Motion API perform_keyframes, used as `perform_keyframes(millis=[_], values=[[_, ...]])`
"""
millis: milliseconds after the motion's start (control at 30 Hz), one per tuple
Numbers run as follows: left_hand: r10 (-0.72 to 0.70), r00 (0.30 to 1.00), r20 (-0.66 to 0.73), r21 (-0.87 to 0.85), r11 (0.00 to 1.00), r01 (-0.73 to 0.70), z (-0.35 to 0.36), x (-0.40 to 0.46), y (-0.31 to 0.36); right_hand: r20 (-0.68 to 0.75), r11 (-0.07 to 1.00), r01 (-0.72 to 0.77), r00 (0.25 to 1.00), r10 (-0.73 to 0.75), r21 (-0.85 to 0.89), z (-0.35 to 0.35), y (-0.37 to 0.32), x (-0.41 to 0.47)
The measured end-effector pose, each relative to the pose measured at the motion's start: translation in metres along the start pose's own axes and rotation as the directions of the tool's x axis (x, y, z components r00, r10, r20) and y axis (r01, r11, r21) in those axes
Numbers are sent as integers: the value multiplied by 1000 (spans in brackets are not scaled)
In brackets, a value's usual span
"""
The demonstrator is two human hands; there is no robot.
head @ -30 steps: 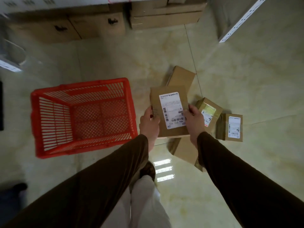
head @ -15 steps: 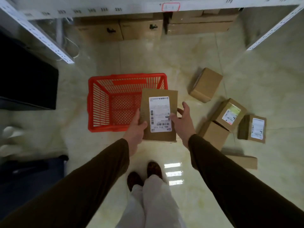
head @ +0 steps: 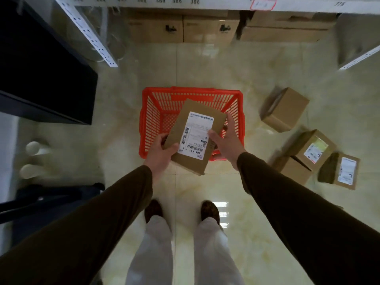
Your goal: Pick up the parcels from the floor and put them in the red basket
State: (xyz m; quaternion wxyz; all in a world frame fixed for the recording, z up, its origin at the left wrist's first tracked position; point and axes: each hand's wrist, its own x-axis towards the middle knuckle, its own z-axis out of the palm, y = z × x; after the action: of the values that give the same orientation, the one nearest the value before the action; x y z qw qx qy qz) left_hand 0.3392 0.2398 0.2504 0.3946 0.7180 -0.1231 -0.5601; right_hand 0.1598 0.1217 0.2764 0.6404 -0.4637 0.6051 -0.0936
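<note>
The held parcel [head: 195,138] hides much of the red basket [head: 156,120] floor.

Both arms in dark brown sleeves reach forward and down, the left hand [head: 159,150] closed in a grip on the near left edge of a flat parcel [head: 195,138], while the right hand [head: 225,140] holds its right side, thumb on top and fingers spread.

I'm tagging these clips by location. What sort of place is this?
Probably a parcel depot or stockroom: numbered metal shelving, cartons stored beneath it, and labelled parcels scattered on the tiled floor beside a red basket.
</note>
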Motion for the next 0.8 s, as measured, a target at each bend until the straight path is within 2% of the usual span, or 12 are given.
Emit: perform_keyframes(millis=[200,433,600,800], values=[[-23,999,-39,-16,1000,23,-34,31,10,-57,995,-42,997,47,88,40,-5,29],[-27,988,-150,-2,1000,27,-31,76,9,-72,981,-99,991,113,168,48,8,79],[-54,992,-113,-46,998,49,-21,113,3,-100,963,-122,984,149,241,46,27,113],[-99,993,-68,-54,994,96,-12,149,-12,-204,957,-123,962,180,262,50,53,146]])
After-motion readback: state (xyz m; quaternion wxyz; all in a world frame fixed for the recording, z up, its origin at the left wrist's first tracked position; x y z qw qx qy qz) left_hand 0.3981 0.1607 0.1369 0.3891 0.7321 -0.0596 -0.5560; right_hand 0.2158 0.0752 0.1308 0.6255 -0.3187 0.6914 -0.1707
